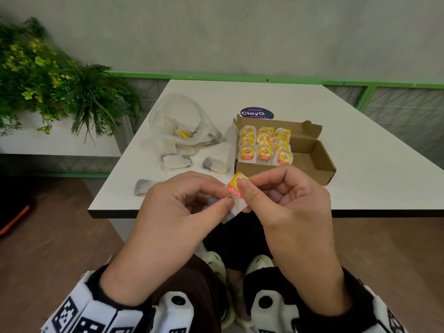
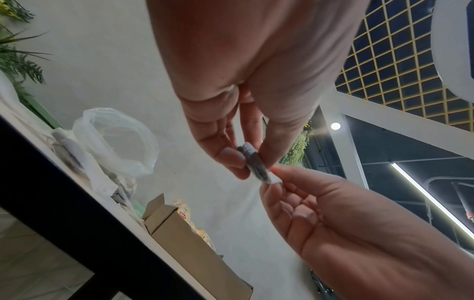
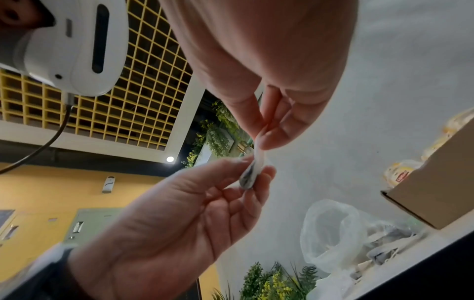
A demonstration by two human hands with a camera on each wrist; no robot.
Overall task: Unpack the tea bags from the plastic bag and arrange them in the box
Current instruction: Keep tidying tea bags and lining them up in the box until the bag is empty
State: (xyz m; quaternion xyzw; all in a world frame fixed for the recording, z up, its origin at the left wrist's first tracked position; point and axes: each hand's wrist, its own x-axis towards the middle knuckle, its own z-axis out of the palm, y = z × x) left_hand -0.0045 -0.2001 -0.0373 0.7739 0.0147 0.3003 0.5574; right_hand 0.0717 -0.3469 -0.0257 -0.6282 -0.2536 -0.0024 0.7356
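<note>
The box (image 1: 312,164) on the counter (image 1: 360,164) is over half filled with upright rows. Both the left hand (image 1: 173,212) and right hand (image 1: 286,203) pinch one tea bag (image 1: 236,197) just before the counter's near edge. Several loose bags (image 1: 176,161) and the plastic bag (image 1: 182,121) remain to empty.

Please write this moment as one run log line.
left hand: pinches tea bag | right hand: pinches tag | box: part filled

"Lipton" on the tea bag tags (image 1: 248,152); "ClayGo" on the table sticker (image 1: 256,113).
</note>
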